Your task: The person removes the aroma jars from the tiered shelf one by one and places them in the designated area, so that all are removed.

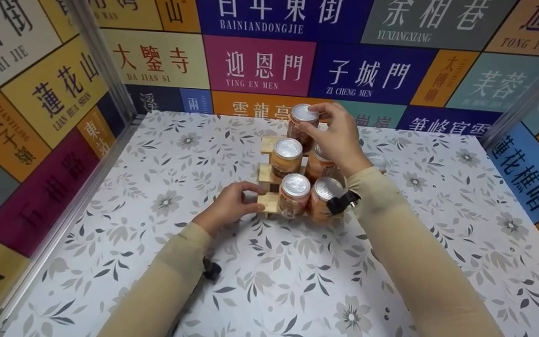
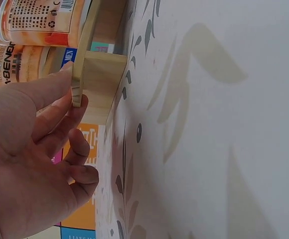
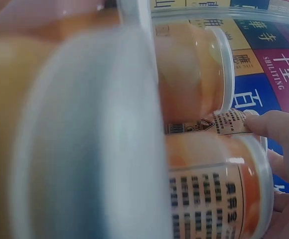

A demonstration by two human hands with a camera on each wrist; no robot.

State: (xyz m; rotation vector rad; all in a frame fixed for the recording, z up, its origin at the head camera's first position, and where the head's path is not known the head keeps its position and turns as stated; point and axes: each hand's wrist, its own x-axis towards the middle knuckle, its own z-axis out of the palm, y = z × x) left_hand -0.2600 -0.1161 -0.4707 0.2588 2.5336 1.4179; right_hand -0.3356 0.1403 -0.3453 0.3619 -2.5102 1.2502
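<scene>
A stepped wooden rack bears several food cans with silver lids. My left hand pinches the left end of its lowest step; in the left wrist view the thumb lies over the board and fingers reach beneath it. At the back, my right hand grips the rearmost can near its lid, thumb and fingertips on opposite sides. A middle can and a front can stand upright on the left. Beside them is a front right can, partly hidden by the wrist strap.
Behind my right wrist shows another silver lid. The rack stands on a table with a floral cloth. Panels with coloured signs rise along the back and both sides, close behind the rearmost can.
</scene>
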